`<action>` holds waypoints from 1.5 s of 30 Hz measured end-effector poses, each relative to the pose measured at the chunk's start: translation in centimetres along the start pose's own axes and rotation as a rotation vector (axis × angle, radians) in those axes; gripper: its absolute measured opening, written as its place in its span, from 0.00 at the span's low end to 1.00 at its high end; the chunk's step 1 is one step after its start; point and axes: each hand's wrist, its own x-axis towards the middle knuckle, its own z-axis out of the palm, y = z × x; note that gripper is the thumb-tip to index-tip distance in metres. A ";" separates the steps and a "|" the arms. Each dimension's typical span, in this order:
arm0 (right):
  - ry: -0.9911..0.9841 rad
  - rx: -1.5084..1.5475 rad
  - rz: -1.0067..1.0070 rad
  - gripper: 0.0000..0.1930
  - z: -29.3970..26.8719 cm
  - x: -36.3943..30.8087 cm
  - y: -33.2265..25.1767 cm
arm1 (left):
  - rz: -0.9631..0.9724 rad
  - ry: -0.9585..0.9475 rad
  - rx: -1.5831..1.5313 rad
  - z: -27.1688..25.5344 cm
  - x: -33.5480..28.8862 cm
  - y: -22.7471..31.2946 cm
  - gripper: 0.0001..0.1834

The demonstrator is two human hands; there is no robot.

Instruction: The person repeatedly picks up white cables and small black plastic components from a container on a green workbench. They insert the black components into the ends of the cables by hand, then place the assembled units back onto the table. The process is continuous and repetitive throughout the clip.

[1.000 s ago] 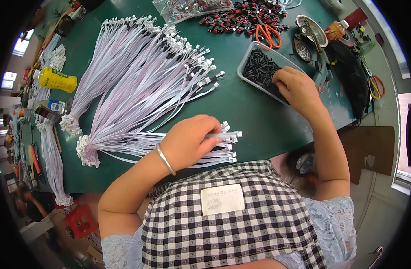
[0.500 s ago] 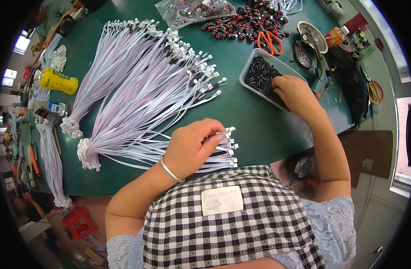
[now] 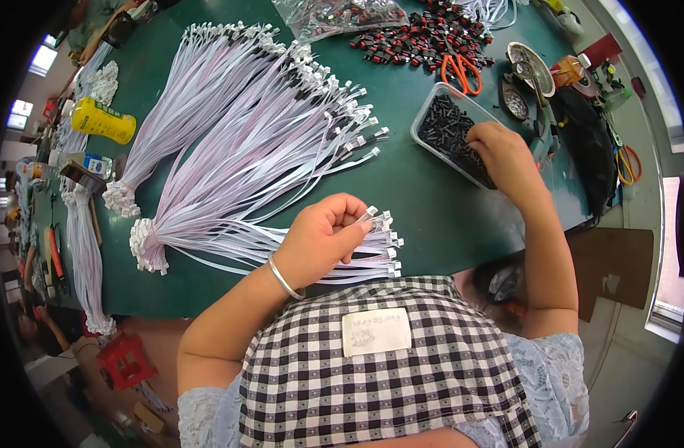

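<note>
Left hand: the left hand (image 3: 323, 239) is resting on the near bundle of white ribbon cables (image 3: 312, 250), its fingers (image 3: 357, 228) curled and pinching a single cable's white connector end (image 3: 371, 212) lifted just above the bundle

Right hand: the right hand (image 3: 504, 149) is reaching into the clear plastic tray (image 3: 429, 112) of small black parts (image 3: 443, 127); its fingers are bending down into the parts, and whether they are pinching one cannot be told

Cable in hand: it is lying at the near edge of the bench (image 3: 402, 187), just in front of the person's checked apron (image 3: 372, 373)

Progress: judging from the layout, little is looking finished; the near bundle is small beside the two large fans of cables (image 3: 237, 127) spreading well beyond it, so most of the work seems to be waiting

Other stock: a further cable bundle (image 3: 81, 254) is hanging at the left edge near a yellow bottle (image 3: 101, 121)

Edges: the tray is sitting near the right edge, close to orange-handled scissors (image 3: 461, 71) and red and black parts (image 3: 424, 37)

Open room: a bare green strip is running between the near bundle and the tray, giving both hands room to meet there; the far and right sides are looking crowded
</note>
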 end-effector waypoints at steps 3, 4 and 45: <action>0.078 0.260 0.129 0.04 -1.5 -0.3 -1.9 | 0.020 0.045 -0.038 -0.3 -0.1 -1.3 0.06; 0.025 0.338 0.113 0.04 -1.9 -0.8 -2.8 | 0.033 0.069 -0.044 -0.4 -0.1 -1.6 0.06; 0.074 -0.016 -0.191 0.05 3.6 -6.1 -8.3 | 0.257 0.063 -0.143 -1.1 0.6 -4.2 0.06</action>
